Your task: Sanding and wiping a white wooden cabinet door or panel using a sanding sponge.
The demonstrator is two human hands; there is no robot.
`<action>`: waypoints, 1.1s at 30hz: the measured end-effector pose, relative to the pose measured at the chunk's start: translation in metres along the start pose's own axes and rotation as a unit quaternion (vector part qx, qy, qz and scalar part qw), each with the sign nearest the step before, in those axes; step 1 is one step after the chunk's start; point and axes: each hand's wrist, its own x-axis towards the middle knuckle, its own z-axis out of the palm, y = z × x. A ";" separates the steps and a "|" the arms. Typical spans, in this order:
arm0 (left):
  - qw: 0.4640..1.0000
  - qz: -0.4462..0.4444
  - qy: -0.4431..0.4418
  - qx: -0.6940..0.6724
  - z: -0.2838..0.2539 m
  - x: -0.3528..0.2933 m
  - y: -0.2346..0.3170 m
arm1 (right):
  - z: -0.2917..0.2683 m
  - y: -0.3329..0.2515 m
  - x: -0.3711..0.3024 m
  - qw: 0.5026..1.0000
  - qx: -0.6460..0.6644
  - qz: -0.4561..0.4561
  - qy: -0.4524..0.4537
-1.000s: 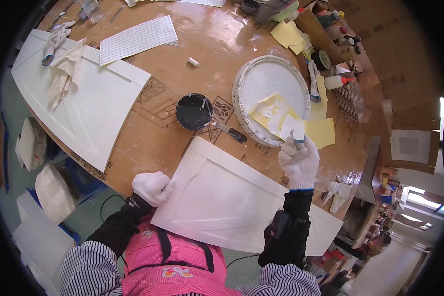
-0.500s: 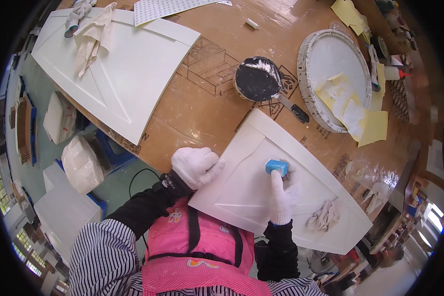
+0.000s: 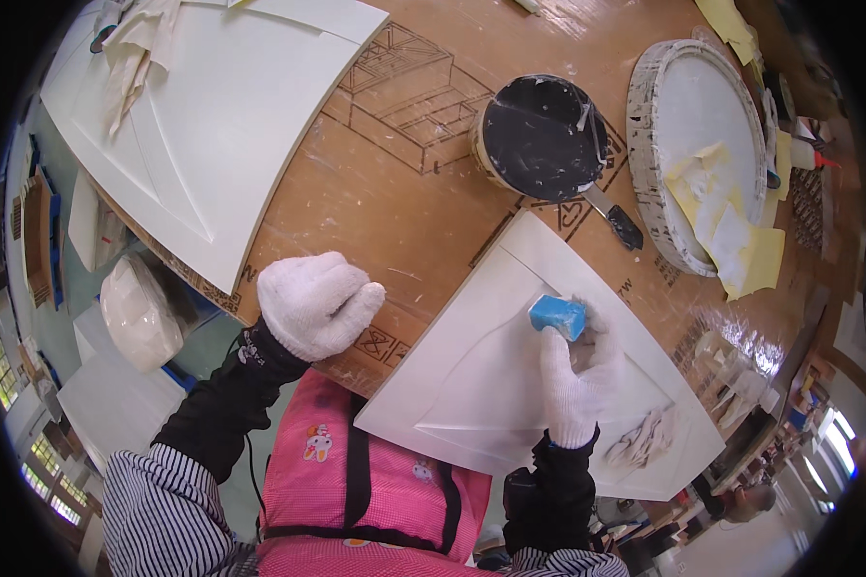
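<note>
My right hand [image 3: 579,375], in a white knit glove, grips a small blue block [image 3: 558,316] between thumb and fingers. The block is over a white, roughly triangular panel [image 3: 496,361] with raised ridges; whether it touches cannot be told. Left of this panel, my gloved left hand [image 3: 319,306] is curled into a loose fist near the table edge, apart from the panel, with nothing visible in it. A crumpled pale cloth [image 3: 642,438] lies on the panel to the right of my right wrist.
A larger white panel [image 3: 231,106] with a beige cloth [image 3: 135,58] lies at the far left. Beyond the near panel sit a black-topped pot [image 3: 539,139], a scraper handle [image 3: 625,229] and a round white lid or tub [image 3: 645,154] bearing yellow sheets [image 3: 751,260]. Brown cardboard [image 3: 394,216] covers the table.
My left hand has moved left and away, off the near panel's edge. My right hand, still gripping the blue block, has shifted slightly right. The view has shifted too.
</note>
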 end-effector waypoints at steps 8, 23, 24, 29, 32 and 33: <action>1.000 0.007 -0.003 -0.001 0.002 0.000 -0.002 | 0.002 0.001 0.009 0.997 -0.008 -0.072 -0.014; 1.000 0.008 -0.013 0.008 0.003 0.000 -0.001 | 0.004 0.008 0.011 0.997 -0.001 -0.074 -0.002; 1.000 0.008 -0.010 0.007 0.003 -0.001 -0.002 | 0.008 0.006 0.013 0.998 0.005 -0.065 0.011; 1.000 0.006 -0.008 0.003 0.003 0.000 -0.002 | 0.003 -0.005 0.013 0.998 -0.021 -0.053 -0.006; 1.000 0.011 -0.010 0.008 0.003 0.000 -0.001 | 0.000 0.000 0.011 0.989 -0.055 -0.126 -0.046; 1.000 0.005 -0.010 0.008 0.003 0.000 -0.001 | 0.005 0.001 0.009 0.996 0.002 -0.090 -0.014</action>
